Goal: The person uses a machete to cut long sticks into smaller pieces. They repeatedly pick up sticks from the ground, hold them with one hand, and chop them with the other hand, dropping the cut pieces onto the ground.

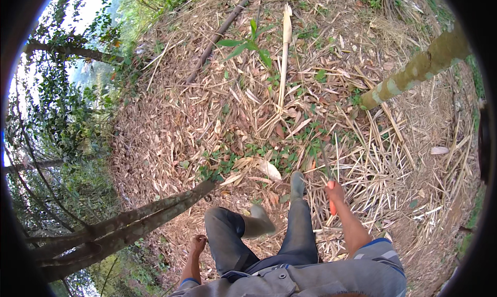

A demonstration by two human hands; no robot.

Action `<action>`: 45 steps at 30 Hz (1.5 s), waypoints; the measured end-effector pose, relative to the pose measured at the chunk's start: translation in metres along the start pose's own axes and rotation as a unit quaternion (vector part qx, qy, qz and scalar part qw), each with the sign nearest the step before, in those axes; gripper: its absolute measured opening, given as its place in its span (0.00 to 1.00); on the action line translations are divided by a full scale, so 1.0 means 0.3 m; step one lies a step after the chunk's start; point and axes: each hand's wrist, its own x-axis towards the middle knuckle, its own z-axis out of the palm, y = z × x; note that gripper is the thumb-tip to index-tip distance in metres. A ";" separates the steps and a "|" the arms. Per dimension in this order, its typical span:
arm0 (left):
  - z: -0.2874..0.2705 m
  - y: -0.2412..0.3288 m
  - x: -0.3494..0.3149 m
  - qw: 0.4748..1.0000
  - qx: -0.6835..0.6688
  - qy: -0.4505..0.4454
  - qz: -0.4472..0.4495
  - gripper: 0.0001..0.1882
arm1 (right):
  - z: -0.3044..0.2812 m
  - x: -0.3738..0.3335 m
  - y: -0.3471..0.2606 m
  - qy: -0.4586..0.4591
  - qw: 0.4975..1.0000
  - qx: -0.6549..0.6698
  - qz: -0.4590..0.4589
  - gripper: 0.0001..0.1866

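My right hand is wrapped round the orange handle of a machete. Its long, thin, dark blade points forward over the leaf litter and scattered pale sticks. On the left, my left hand hangs low beside my bent left knee, fingers curled in. Whether anything lies in those fingers is too small to make out. Ahead of me a pale, peeled stalk with a ragged, splintered top lies on the dry leaves.
A slanting tree trunk stands close on my left. To the right rises a mossy trunk. A small green sapling and a dark fallen branch are ahead. Split pale sticks cover the ground at right; leafy bushes line the left.
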 end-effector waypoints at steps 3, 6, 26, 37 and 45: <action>0.031 0.053 0.138 0.998 -0.045 -0.030 0.041 0.11 | 0.024 -0.127 0.011 0.114 0.985 -0.083 -0.098 0.22; 0.039 0.217 0.275 0.998 -0.034 -0.054 0.029 0.13 | 0.023 -0.153 0.081 0.002 0.999 -0.006 0.048 0.26; -0.223 1.004 1.443 0.965 -0.162 -0.201 0.042 0.10 | 0.018 -0.258 -0.950 0.062 0.954 -0.240 0.170 0.22; -0.359 1.181 2.041 0.983 -0.065 -0.169 0.042 0.09 | 0.050 -0.044 -1.492 0.198 0.963 -0.110 0.145 0.26; 0.138 1.791 2.382 0.932 -0.108 -0.041 0.343 0.19 | -0.021 0.172 -1.575 0.184 0.962 -0.010 0.203 0.18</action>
